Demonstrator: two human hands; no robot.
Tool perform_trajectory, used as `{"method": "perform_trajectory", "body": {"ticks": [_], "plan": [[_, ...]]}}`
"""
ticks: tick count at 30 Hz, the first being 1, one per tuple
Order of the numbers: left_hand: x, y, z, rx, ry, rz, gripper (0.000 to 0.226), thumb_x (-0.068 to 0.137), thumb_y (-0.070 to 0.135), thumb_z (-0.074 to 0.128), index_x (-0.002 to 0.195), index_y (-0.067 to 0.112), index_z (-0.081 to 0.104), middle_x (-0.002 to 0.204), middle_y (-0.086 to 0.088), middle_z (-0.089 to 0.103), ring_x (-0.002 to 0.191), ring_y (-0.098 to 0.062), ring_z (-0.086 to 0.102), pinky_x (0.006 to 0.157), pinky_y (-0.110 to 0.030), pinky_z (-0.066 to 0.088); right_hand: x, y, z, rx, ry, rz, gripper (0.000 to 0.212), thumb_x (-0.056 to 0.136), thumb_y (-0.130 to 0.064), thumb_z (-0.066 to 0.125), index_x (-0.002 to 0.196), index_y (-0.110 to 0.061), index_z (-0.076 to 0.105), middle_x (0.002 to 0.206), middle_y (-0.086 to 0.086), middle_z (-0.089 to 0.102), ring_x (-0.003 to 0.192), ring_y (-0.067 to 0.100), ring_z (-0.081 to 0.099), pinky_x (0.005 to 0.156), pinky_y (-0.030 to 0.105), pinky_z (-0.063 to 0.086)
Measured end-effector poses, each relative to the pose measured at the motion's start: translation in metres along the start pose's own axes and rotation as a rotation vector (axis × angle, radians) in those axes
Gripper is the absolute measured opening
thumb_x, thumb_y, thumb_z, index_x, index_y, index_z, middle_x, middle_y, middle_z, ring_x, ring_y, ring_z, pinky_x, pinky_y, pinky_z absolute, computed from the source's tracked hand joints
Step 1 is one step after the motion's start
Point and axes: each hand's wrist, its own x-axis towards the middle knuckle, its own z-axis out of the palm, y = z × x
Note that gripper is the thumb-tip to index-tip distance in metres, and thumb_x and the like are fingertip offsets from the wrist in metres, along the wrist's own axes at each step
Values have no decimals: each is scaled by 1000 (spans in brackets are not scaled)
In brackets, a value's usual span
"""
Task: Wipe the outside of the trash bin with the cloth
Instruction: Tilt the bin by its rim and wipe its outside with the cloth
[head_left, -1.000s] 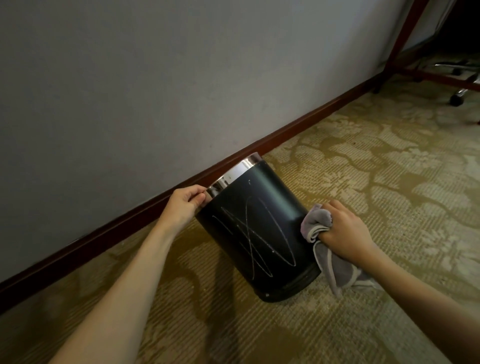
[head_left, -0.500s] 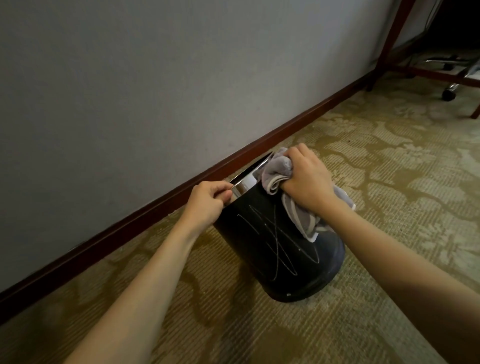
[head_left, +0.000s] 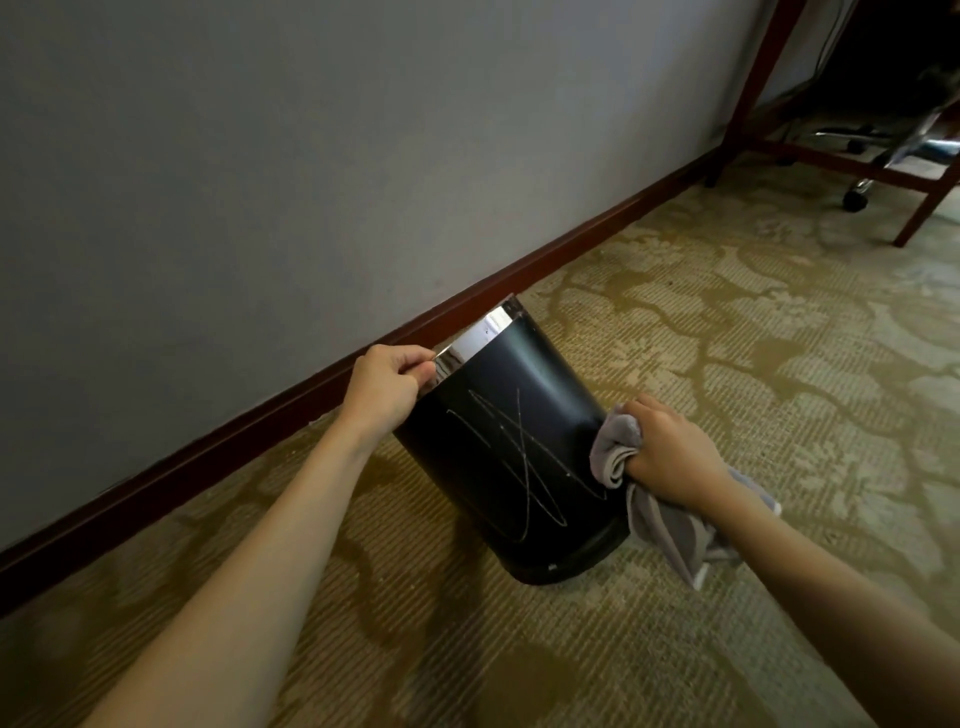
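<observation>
A black trash bin (head_left: 519, 447) with a shiny metal rim stands tilted toward the wall on the carpet; white scribble marks cross its near side. My left hand (head_left: 387, 387) grips the metal rim at its left edge. My right hand (head_left: 670, 449) holds a bunched grey cloth (head_left: 615, 449) against the bin's lower right side, with the cloth's loose end hanging below my wrist.
A grey wall with a dark red baseboard (head_left: 218, 447) runs close behind the bin. Patterned carpet (head_left: 779, 332) spreads to the right. At the far right stand red wooden desk legs (head_left: 924, 208) and an office chair's wheeled base (head_left: 857, 197).
My right hand has drawn the cloth down from the bin's rim to its lower right side. The left hand has kept its grip on the rim.
</observation>
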Motion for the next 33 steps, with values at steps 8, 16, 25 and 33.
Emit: {"method": "perform_trajectory", "body": {"ticks": [8,16,25,33], "plan": [[-8,20,19,24,-64,90,20,94,14,56,106,19,71,94,7,69,102,-17,63,92,-39,51,40,-38,-32,89,169,-55,18,77,-13,58,95,-12,55,95,0,50,86,21,51,64,32,39],[-6,23,17,10,-51,53,21,94,13,57,102,26,71,98,9,68,103,-15,62,93,-39,49,53,-65,-40,102,186,-160,14,80,-15,58,90,-18,49,93,-4,47,80,17,50,60,30,40],[1,1,-1,-12,23,-47,23,97,15,52,111,14,69,102,-2,69,99,-17,63,91,-40,50,17,0,-10,-119,-219,130,16,75,-18,55,89,-16,50,103,8,59,93,30,59,78,43,53],[-5,15,18,14,-57,110,23,95,14,54,100,28,71,90,14,68,91,-5,62,79,-25,47,24,-17,-26,-275,-108,-15,7,84,-21,51,83,-17,46,97,3,52,90,29,60,64,34,40]]}}
